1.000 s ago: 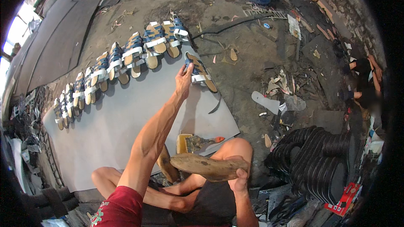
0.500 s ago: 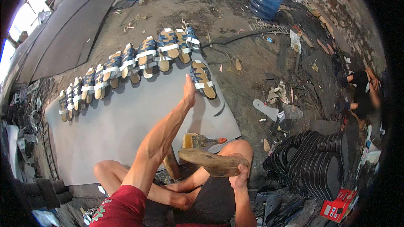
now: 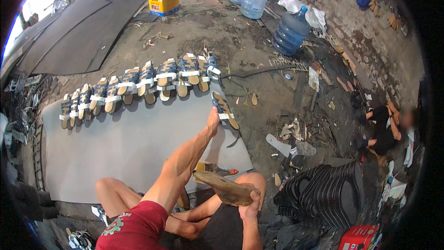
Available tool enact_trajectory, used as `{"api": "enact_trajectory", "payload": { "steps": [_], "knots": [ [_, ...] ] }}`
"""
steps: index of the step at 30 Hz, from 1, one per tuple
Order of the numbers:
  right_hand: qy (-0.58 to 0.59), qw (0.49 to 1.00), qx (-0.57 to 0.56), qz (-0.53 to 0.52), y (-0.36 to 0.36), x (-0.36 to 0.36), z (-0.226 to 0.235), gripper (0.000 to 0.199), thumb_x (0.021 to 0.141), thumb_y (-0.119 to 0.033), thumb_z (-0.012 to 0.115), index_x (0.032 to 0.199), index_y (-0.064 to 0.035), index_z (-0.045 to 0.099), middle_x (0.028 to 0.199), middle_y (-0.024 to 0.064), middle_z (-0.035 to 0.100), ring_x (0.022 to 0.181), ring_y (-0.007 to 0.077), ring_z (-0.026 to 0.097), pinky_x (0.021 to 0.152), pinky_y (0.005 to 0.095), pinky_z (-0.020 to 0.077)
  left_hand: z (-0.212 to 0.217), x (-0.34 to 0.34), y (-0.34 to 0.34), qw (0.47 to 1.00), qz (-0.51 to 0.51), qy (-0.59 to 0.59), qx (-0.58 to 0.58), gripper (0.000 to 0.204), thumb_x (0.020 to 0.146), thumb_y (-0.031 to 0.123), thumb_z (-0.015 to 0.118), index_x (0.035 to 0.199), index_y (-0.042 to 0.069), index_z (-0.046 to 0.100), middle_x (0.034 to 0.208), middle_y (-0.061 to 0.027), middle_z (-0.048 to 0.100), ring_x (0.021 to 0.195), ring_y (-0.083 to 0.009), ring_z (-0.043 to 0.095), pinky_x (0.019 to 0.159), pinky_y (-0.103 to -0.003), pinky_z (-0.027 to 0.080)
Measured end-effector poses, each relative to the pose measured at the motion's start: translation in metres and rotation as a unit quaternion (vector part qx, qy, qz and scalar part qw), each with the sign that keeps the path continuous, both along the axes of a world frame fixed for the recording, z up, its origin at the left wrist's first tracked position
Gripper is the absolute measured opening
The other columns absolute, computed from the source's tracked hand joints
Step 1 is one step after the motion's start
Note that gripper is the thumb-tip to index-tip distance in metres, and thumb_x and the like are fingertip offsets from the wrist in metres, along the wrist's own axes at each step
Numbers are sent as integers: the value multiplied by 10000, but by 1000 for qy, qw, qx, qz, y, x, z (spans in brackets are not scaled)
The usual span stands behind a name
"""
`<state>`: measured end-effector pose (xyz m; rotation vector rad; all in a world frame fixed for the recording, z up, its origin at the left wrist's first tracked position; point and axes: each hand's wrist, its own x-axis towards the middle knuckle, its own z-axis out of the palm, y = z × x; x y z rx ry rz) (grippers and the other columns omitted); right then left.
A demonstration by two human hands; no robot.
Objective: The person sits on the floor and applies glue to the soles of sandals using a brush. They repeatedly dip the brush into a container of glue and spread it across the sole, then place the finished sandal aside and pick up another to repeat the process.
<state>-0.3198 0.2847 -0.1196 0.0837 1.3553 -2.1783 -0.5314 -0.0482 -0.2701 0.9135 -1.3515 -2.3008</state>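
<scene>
My left hand (image 3: 213,121) reaches out over the grey sheet (image 3: 115,143) and closes on the near-left edge of a strapped sandal (image 3: 226,113); most of its fingers are hidden. This sandal has dark blue straps, a tan footbed and a white band. Close to my lap, my right hand (image 3: 250,207) grips the end of a worn, brown foot-shaped last (image 3: 226,189), its narrow end pointing left. Just beyond the last lies a yellowish, brush-like tool with an orange-red tip (image 3: 233,171), partly covered. A brown wooden piece (image 3: 183,200) shows beneath my left arm.
Several similar sandals (image 3: 147,81) line the sheet's far edge. Stacked black soles (image 3: 323,192) stand at the right, near a red box (image 3: 356,238). Scraps litter the floor. Beyond are a yellow box (image 3: 163,1) and water jugs (image 3: 291,32). Another person (image 3: 386,129) sits at far right.
The view has tilted upward, so the scene sits lower. My left hand has come closer against the sandal, which is slightly turned. The last in my right hand now slopes down to the right.
</scene>
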Motion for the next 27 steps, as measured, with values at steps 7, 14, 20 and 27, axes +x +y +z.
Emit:
{"api": "enact_trajectory", "payload": {
  "steps": [7,14,20,27],
  "knots": [
    [5,1000,2,-11,-19,0,12,644,880,-534,701,1173,37,650,1085,134,698,1027,285,688,939,445,548,-65,-29,-49,1000,-6,14,0,653,1098,531,306,1553,83,446,1478,-190,554,1363,-324,509,1126,-461,394],
    [1,1000,1,-26,-13,-1,10,638,873,-509,737,1189,38,646,1113,138,700,1058,283,685,932,449,552,-41,-20,-37,993,-47,-110,6,800,1055,658,281,1481,34,545,1461,-235,571,1358,-354,521,1149,-454,375],
    [20,998,40,-43,-5,1,0,655,889,-569,689,1223,-11,618,1124,120,663,1030,259,670,766,437,591,8,26,-21,992,-103,5,77,855,1041,710,283,1476,30,565,1457,-200,578,1378,-351,489,1185,-500,326],
    [40,996,-11,77,-13,1,16,618,985,-573,592,1346,-76,531,1166,119,680,1038,260,693,762,391,602,27,96,-33,998,-19,-24,54,778,1051,669,368,1529,58,422,1492,-163,515,1324,-326,532,1117,-492,432]
  ]
}}
